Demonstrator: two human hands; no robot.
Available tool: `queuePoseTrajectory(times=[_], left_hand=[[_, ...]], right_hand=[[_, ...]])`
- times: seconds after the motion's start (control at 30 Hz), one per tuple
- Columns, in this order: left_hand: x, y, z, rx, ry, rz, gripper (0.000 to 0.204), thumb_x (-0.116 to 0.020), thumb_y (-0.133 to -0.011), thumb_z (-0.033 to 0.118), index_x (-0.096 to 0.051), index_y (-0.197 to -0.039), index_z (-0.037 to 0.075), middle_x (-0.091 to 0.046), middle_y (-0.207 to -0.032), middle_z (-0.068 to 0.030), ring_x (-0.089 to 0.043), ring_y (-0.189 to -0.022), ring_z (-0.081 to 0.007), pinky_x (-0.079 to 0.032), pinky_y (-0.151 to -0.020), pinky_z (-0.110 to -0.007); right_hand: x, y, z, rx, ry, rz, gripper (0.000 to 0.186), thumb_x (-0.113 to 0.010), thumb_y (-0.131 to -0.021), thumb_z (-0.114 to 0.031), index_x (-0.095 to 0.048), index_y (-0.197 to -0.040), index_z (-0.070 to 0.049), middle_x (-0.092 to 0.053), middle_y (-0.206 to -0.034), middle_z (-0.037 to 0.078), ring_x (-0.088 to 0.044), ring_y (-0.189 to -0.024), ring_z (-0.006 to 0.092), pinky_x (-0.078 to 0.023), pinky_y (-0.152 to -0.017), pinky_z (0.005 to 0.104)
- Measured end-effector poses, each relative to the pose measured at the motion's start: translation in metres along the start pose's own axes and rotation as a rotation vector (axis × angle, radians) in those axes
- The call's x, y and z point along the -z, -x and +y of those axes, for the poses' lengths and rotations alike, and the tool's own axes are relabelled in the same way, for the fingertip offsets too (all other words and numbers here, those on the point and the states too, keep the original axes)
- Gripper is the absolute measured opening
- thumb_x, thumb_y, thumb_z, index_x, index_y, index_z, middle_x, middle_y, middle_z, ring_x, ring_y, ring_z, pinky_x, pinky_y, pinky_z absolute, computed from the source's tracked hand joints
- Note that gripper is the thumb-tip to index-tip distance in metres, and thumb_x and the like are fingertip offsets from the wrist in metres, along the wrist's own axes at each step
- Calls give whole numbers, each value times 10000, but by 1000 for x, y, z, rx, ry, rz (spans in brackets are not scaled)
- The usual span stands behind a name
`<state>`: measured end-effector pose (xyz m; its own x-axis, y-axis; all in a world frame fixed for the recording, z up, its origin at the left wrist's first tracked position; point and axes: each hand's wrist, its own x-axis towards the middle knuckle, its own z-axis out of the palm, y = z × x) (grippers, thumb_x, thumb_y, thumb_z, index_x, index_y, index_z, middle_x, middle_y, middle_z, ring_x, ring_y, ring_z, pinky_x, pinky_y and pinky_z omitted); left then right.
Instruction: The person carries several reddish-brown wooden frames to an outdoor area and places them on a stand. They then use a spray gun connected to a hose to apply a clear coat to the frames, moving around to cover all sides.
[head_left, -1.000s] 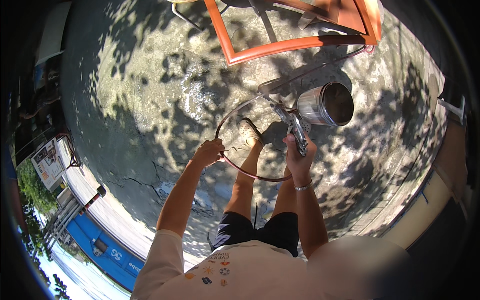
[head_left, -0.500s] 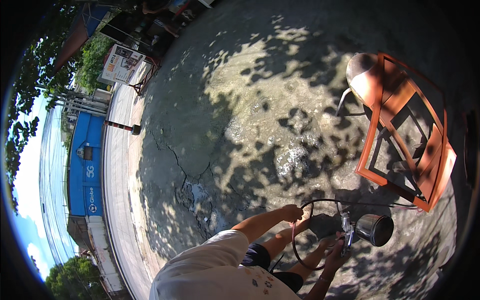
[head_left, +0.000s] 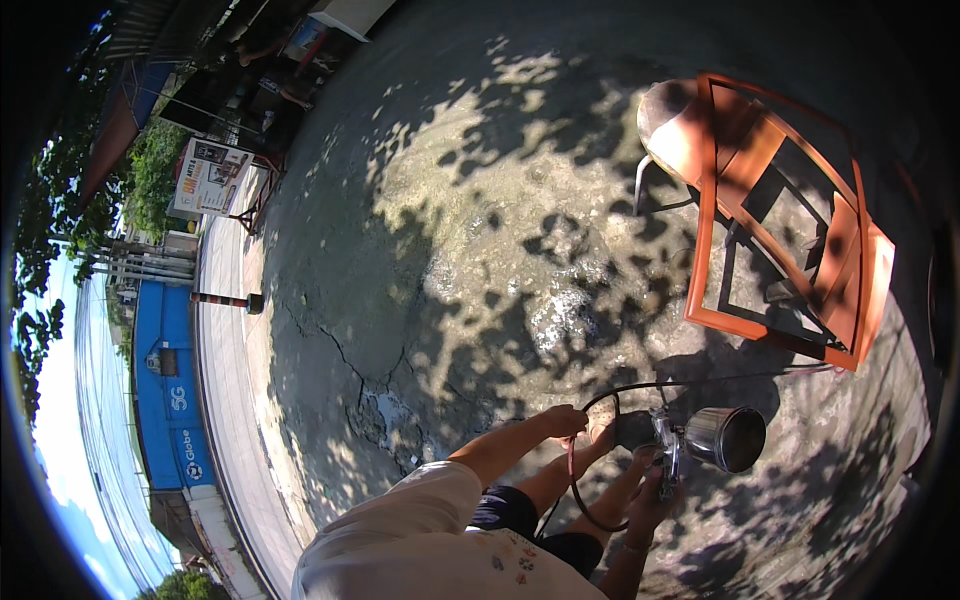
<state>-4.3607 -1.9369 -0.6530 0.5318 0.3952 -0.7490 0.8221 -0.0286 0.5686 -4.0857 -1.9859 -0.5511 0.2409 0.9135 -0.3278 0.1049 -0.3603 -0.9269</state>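
My left hand (head_left: 567, 421) is closed around a dark, reddish hose (head_left: 650, 386), which loops down in front of my legs and also runs right toward the orange-brown frame. In my right hand (head_left: 648, 492) is a metal spray gun (head_left: 668, 440), gripped by its handle. A shiny cup (head_left: 725, 440) is attached to the gun, pointing right. Beyond the gun, an orange-brown frame (head_left: 760, 335) with slanted bars and panels leans over a round-topped stool (head_left: 662, 120). Neither hand touches the frame. My right fingers are partly in shadow.
Cracked concrete ground (head_left: 430, 300) with leaf shadows spreads around me. A signboard (head_left: 212, 178) on a stand, a striped post (head_left: 225, 300) and a road lie to the left, with a blue wall (head_left: 165, 380) beyond. People are under a shelter at upper left.
The whole view has shifted, so the frame and stool now appear farther left and higher. Both hands keep their hold on the hose and spray gun.
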Motion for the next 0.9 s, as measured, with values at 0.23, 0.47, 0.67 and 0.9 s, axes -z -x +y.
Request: queuePoseTrajectory(times=[0.23,0.47,0.67,0.9], left_hand=[[-37,-10,-15,-170,-278,35,257,-769,-752,190,-656,-958,87,-617,-983,-104,-656,-935,-287,-527,-740,-415],[-16,-32,41,-136,-235,-116,243,-726,-827,241,-645,-992,82,-617,-1027,-105,-645,-998,-293,-531,-772,-423],[-36,-42,63,-120,-268,-177,322,-735,-822,308,-648,-1044,91,-607,-1082,-99,-602,-1090,-291,-500,-852,-437],[-63,-57,37,-37,-153,-242,321,-748,-807,270,-653,-1063,100,-610,-1064,-108,-614,-1062,-310,-511,-844,-434]], right_hand=[[4,-10,-77,100,-27,-46,266,-675,-919,-258,-580,-917,-9,-635,-790,96,-603,-669,145,-453,-567,300],[57,-24,-95,166,44,30,320,-660,-934,-320,-661,-932,0,-654,-698,75,-603,-620,158,-469,-579,302],[83,-25,-127,149,-8,142,317,-677,-946,-310,-657,-891,1,-638,-728,45,-567,-649,152,-448,-604,318],[92,-20,-101,157,65,215,308,-695,-935,-298,-669,-912,8,-661,-752,29,-571,-668,118,-457,-624,311]])
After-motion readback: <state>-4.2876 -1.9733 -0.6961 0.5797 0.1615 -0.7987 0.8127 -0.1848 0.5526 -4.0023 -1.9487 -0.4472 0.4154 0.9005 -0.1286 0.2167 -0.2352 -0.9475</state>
